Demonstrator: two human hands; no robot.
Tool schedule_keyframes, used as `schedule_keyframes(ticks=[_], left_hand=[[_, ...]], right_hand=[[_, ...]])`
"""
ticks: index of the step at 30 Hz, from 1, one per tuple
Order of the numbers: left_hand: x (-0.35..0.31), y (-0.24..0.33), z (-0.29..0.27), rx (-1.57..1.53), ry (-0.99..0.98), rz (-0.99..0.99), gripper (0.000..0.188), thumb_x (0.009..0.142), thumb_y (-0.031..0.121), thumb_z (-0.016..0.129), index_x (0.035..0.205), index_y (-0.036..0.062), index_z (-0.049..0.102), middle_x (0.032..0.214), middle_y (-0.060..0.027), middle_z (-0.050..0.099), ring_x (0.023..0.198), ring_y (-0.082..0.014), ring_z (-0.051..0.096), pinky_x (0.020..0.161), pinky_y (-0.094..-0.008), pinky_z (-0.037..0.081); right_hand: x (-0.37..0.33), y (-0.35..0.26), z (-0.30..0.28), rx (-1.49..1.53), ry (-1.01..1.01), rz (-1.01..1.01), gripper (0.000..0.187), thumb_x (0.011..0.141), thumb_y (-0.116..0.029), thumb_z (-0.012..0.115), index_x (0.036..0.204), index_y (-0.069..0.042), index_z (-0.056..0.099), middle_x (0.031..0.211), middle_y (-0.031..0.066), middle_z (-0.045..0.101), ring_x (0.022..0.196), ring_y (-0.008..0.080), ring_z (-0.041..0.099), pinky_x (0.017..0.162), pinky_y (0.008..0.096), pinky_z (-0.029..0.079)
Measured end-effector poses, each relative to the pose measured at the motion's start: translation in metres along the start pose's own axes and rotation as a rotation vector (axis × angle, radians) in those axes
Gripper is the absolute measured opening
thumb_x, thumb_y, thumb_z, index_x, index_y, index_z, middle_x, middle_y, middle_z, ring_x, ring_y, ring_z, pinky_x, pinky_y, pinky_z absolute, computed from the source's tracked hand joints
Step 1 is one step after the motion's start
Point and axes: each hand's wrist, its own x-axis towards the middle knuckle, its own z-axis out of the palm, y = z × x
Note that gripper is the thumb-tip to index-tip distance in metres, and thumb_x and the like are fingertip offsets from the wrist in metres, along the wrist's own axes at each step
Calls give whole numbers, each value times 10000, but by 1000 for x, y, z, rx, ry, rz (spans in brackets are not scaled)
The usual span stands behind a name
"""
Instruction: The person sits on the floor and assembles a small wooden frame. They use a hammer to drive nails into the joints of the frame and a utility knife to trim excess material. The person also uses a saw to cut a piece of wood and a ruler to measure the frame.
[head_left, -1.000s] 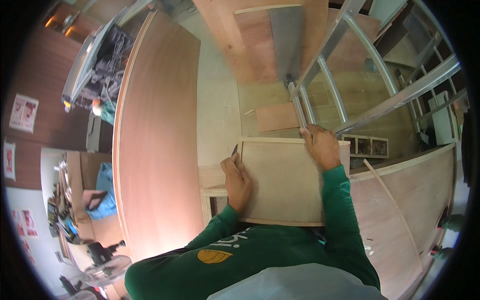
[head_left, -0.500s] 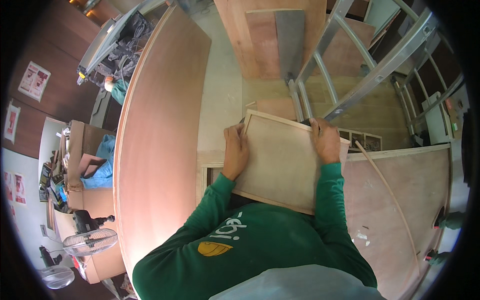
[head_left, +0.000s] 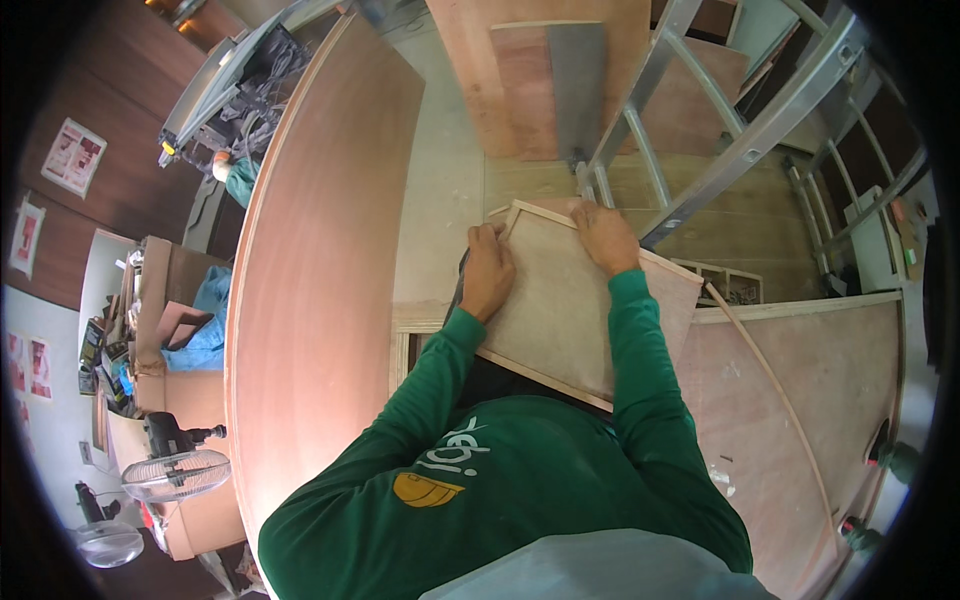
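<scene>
A plywood panel point(head_left: 560, 310) with pale wood strips along its edges lies tilted in front of my chest, one corner pointing away from me. My left hand point(head_left: 487, 272) is closed on its left side, just below that far corner. On the far strip sits my right hand point(head_left: 607, 238), fingers curled over the edge and partly hidden. The panel's right part runs under my right forearm. Beneath the panel, close to my body, something dark shows that I cannot make out.
A tall plywood board point(head_left: 320, 250) stands to the left. An aluminium ladder point(head_left: 690, 190) is at the far right. A thin wood strip point(head_left: 770, 370) lies on the plywood sheet point(head_left: 740, 400) at right. Left of the board are a fan point(head_left: 177, 475) and a cardboard box point(head_left: 165, 330).
The panel has turned clockwise, its right end swinging nearer me. My right hand has shifted left along the far strip, closer to the left hand, which moved slightly right.
</scene>
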Motion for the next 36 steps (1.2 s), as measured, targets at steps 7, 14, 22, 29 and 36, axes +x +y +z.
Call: schedule_keyframes(ticks=[7, 14, 22, 29, 36], left_hand=[[-3, 14, -4, 114, -49, 4, 287, 1033, 39, 513, 1312, -25, 527, 1264, -286, 516, 1082, -521, 618, 928, -547, 533], [3, 22, 3, 155, -52, 32, 329, 991, 15, 536, 1316, -33, 525, 1253, -284, 516, 1037, -516, 628, 882, -549, 544], [8, 21, 10, 138, -54, 41, 291, 1011, 11, 521, 1291, -66, 531, 1249, -295, 522, 1059, -515, 631, 914, -541, 542], [7, 26, 7, 169, -74, 29, 280, 1021, 10, 515, 1289, -68, 532, 1256, -292, 519, 1079, -516, 631, 928, -533, 543], [8, 20, 10, 153, -61, 37, 311, 990, -7, 530, 1296, -67, 531, 1266, -296, 520, 1090, -525, 625, 932, -544, 536]], right_hand=[[-11, -1, 1, -51, 1, -41, 517, 1118, -450, 460, 1044, -13, 726, 1004, 274, 752, 954, 485, 720, 880, 579, 557], [-10, 4, -5, -41, 23, -51, 500, 1116, -437, 473, 1010, -14, 717, 974, 262, 753, 915, 475, 722, 846, 573, 563], [-5, 12, -2, -32, 30, -54, 502, 1115, -446, 478, 1007, -20, 720, 954, 252, 753, 905, 471, 724, 832, 572, 567], [-5, 11, -1, 9, 42, -12, 512, 1104, -480, 500, 1014, -34, 735, 959, 277, 739, 924, 505, 695, 824, 591, 548], [-4, 12, -1, -5, 26, -45, 486, 1101, -464, 512, 1021, -39, 734, 959, 275, 737, 930, 497, 695, 824, 587, 546]])
